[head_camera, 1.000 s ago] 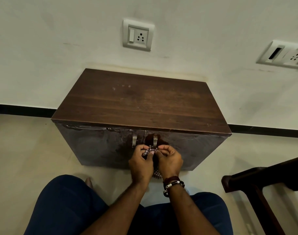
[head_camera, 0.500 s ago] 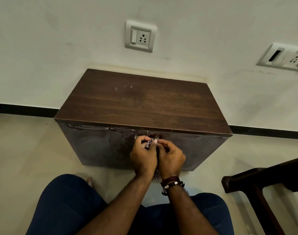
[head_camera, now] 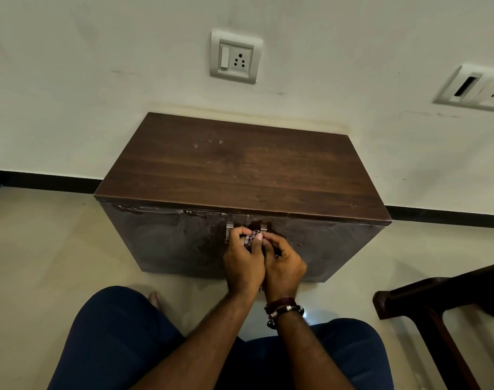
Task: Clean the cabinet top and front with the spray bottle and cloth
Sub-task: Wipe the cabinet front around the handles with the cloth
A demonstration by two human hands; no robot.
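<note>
Head view shows both hands close together in front of the cabinet (head_camera: 240, 170), by the two door handles (head_camera: 229, 230): left hand (head_camera: 243, 264) & right hand (head_camera: 283, 267) have fingers curled round a small checked cloth (head_camera: 249, 240), bunched up between them. Cloth looks soft, light & floppy, so prob best to hold it as a wad in the palm w/ fingers over it. Cabinet looks hard & heavy; the front shows smeary streaks, and the spray bottle isn't in view.
</note>
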